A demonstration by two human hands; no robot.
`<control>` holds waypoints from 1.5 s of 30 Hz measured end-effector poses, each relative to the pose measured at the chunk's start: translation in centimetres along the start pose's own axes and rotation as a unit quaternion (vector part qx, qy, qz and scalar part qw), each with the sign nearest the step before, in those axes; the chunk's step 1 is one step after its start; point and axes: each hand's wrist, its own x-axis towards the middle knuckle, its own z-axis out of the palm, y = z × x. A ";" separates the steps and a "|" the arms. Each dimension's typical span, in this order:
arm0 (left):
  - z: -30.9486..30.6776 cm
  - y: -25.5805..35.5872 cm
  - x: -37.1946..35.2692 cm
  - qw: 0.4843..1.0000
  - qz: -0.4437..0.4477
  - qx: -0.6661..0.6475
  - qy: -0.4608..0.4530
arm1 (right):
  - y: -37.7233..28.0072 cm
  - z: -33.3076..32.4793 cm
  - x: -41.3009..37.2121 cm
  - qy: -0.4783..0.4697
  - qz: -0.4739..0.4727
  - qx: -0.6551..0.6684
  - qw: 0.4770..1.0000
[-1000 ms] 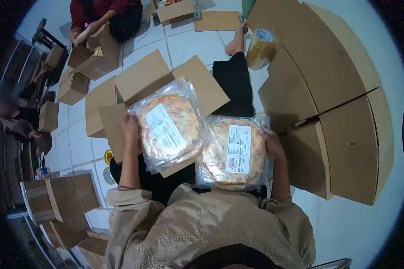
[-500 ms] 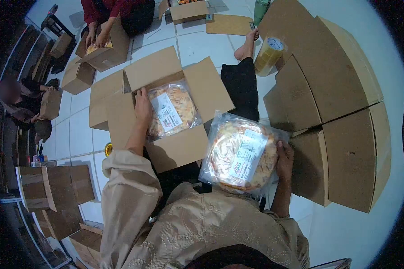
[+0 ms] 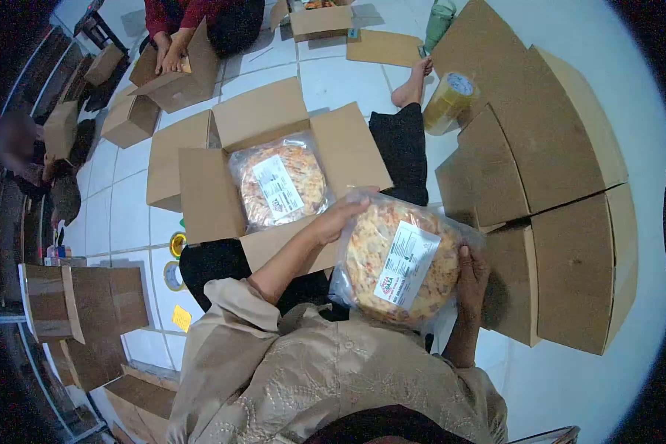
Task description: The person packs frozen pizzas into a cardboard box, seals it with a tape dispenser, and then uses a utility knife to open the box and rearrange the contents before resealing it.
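A plastic-wrapped pizza (image 3: 366, 259) with a white label is held over my lap, tilted toward me. My left hand (image 3: 342, 216) grips its upper left edge, and my right hand (image 3: 472, 275) is closed on its right edge, thumb on top. In front of me stands an open cardboard box (image 3: 213, 194) with its flaps spread. Another wrapped pizza (image 3: 311, 177), also labelled, lies inside it, face up. My left forearm crosses the box's near flap.
Tall cardboard boxes (image 3: 573, 259) stand close on my right, beside a stack of clear tape rolls (image 3: 448, 103). Other boxes (image 3: 89, 300) are at the left. Tape rolls (image 3: 173, 275) and a yellow note (image 3: 181, 318) lie on the tiles. Another person's hands (image 3: 172, 55) work in a box at top left.
My left hand has left the pizza in the box and moved right to grip the held pizza. The far-left person's box has shifted upward.
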 end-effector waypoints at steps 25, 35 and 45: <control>-4.3 13.1 -6.4 0.760 0.322 0.447 0.345 | -6.6 11.2 7.7 -0.235 -0.042 0.191 0.952; -18.8 8.3 -5.7 0.622 0.108 0.650 0.423 | -2.0 27.1 10.3 -0.189 -0.169 -0.116 0.960; -17.5 5.5 -8.5 0.466 0.066 0.774 0.424 | -1.1 25.5 6.9 -0.311 -0.344 -0.351 0.814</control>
